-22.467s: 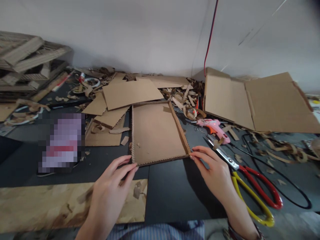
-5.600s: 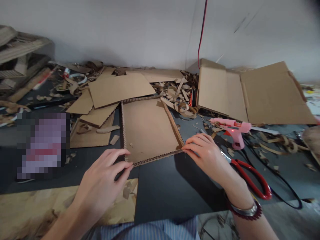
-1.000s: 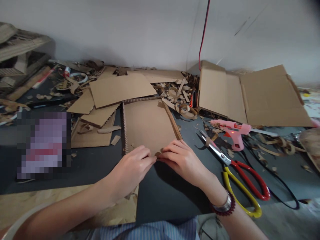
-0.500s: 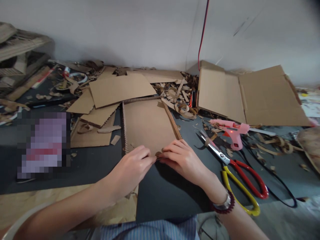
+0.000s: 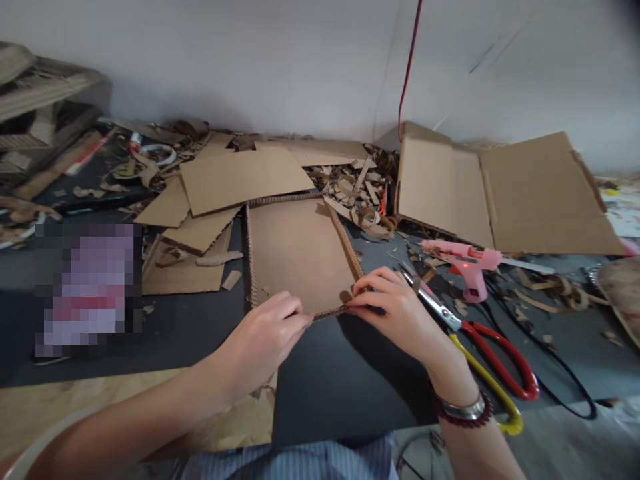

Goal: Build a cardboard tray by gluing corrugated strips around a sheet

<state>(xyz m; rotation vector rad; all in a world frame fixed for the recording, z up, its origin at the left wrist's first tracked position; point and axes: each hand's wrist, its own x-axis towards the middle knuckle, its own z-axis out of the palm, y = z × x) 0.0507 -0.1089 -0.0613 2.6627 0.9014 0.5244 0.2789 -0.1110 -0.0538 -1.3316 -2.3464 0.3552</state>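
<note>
A flat brown cardboard panel [image 5: 300,257] lies on the dark tabletop, with narrow corrugated strips standing along its edges. My right hand [image 5: 395,310] pinches the strip at the panel's front right corner, its fingers on the edge. My left hand [image 5: 265,337] grips the front edge near the left corner, and its fingertips hide part of that strip. Just right of my right hand lie the steel blades of red-and-yellow-handled scissors [image 5: 483,360].
A pink glue gun [image 5: 473,263] and a flattened open carton [image 5: 535,197] sit to the right, among cardboard scraps and a black cable [image 5: 555,373]. Cardboard sheets [image 5: 240,180] lie behind the panel. A pixelated object [image 5: 85,290] stands left.
My right hand has slid rightward from the middle of the panel's front edge to the front right corner. The scissors and other objects stay in place; my left hand has barely moved.
</note>
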